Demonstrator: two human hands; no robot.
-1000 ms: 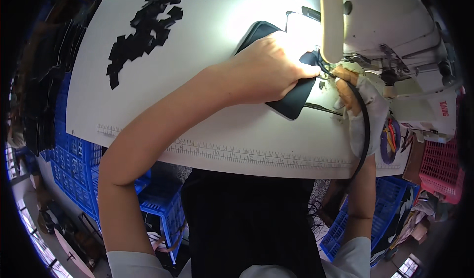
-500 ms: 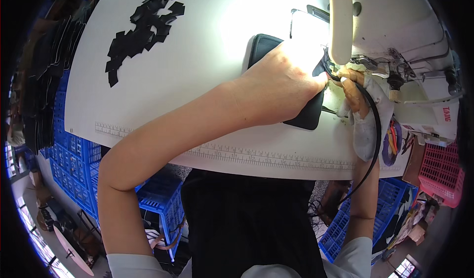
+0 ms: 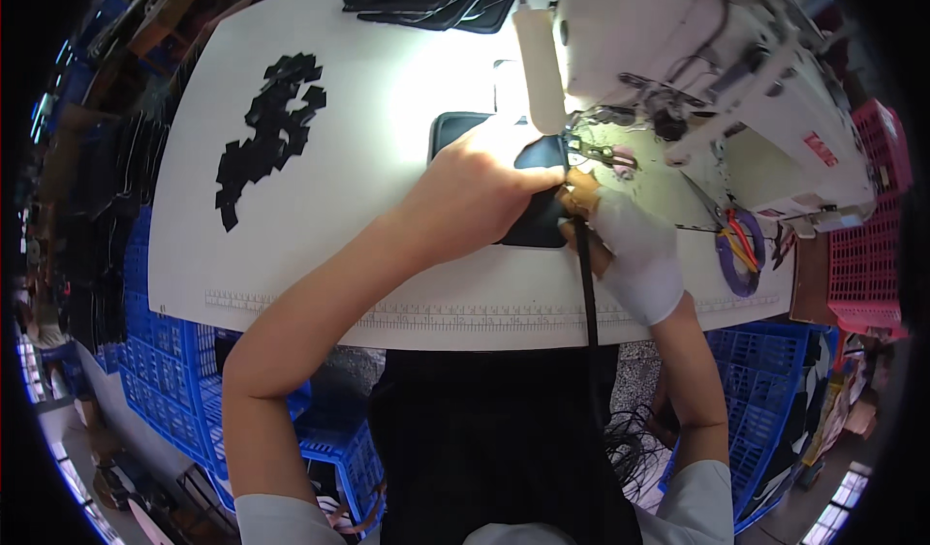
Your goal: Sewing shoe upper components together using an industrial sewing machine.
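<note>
Two hands feed the work: keep your left hand (image 3: 484, 191) pressed flat on the black leather panel (image 3: 539, 218) lying on the white tabletop (image 3: 387, 109) beneath the sewing machine (image 3: 697, 70), while your gloved right hand (image 3: 628, 254) pinches the black strap (image 3: 587, 283) taut toward the needle.

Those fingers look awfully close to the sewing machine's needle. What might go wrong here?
The left hand presses the dark panel right beside the needle area, so a fingertip could get caught. The gloved right hand feeds a black strap that hangs off the table edge; it might snag and pull the seam crooked. Bright glare there may also hide the stitch line.
</note>
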